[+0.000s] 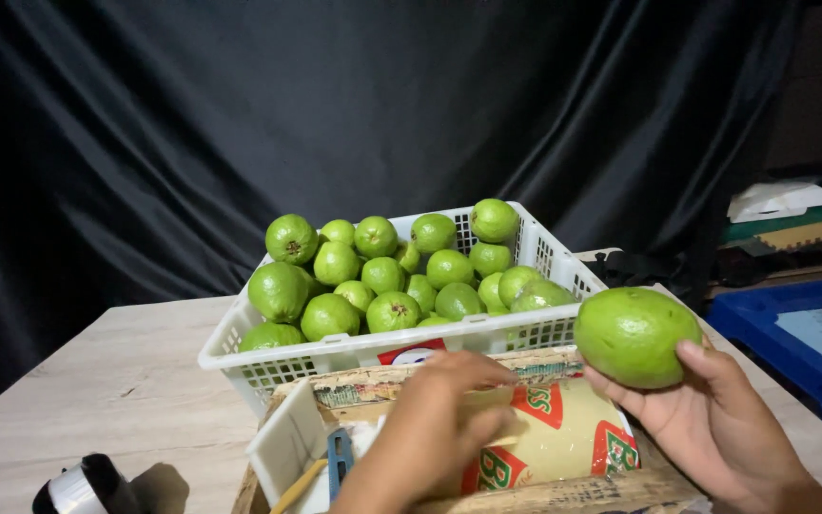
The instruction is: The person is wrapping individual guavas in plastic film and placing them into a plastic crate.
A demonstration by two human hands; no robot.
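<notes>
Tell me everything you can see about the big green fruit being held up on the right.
The large round green guava-like fruit has matte, slightly mottled skin with faint pale specks and no visible stem. It looks whole and unbruised. The right hand cups it from below, thumb on its lower right side, holding it in the air just right of the white plastic lattice basket, touching nothing else.

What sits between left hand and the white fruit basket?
Head view: left hand reaches over a printed yellow bag; only the worn box edge separates it from the white basket.
</notes>
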